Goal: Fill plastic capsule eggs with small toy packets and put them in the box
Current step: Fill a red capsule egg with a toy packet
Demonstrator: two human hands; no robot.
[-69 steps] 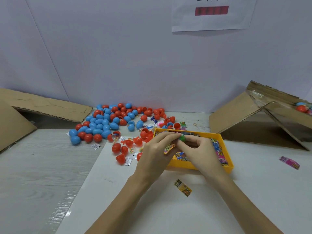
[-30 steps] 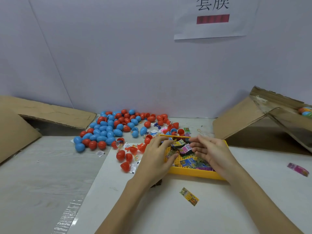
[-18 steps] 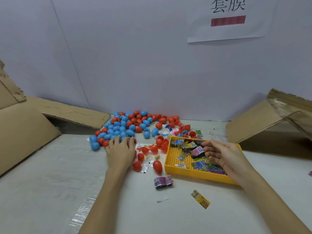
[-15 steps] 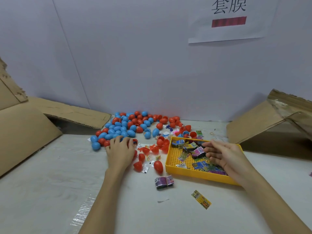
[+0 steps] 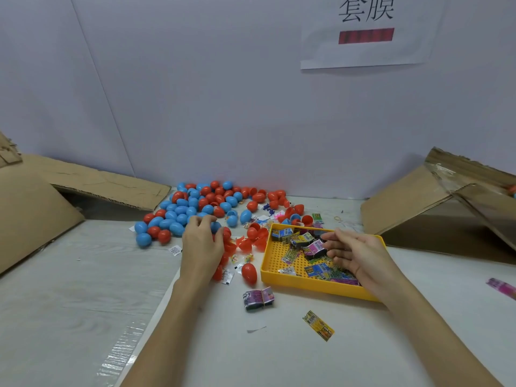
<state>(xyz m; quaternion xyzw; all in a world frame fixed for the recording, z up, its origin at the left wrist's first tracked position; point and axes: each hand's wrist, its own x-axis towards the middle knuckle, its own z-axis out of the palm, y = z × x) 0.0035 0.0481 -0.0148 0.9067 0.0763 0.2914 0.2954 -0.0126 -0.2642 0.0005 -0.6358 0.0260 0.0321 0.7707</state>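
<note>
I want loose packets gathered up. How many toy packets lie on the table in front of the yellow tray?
2: a purple banded bundle just before the yellow tray, and a flat yellow packet nearer the person.

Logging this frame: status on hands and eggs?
Left hand fingers curled on a blue egg at the pile. Right hand open over yellow tray packets. Nothing blocking.

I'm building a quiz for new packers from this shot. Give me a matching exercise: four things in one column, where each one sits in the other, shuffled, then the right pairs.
Things
1. left hand
2. right hand
3. purple packet bundle
4. lone red egg

Places
A. over the yellow tray
B. on the table in front of the tray's near left corner
C. at the near edge of the egg pile
D. beside the tray's left wall

Pairs: 1-C, 2-A, 3-B, 4-D
</note>
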